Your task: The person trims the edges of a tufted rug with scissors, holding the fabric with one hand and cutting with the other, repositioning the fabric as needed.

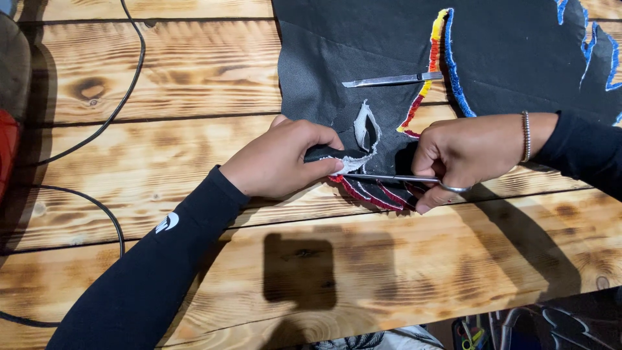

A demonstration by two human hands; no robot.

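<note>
A sheet of black fabric (363, 45) with red, yellow and blue embroidered outlines lies across the wooden table (168, 84). My left hand (278, 159) pinches a fold of the fabric at its lower edge, beside a red stitched border (369, 194). My right hand (463, 155) grips a pair of metal scissors (395, 177), fingers through the handle loop, with the blades pointing left toward the pinched fabric. A pale strip of backing (364, 133) curls up just above the blades.
A second pair of metal scissors or blade (389, 80) rests on the fabric further back. A black cable (123, 91) runs over the table's left side. A red and grey object (10, 116) sits at the left edge. Tools show below the table's front edge (476, 334).
</note>
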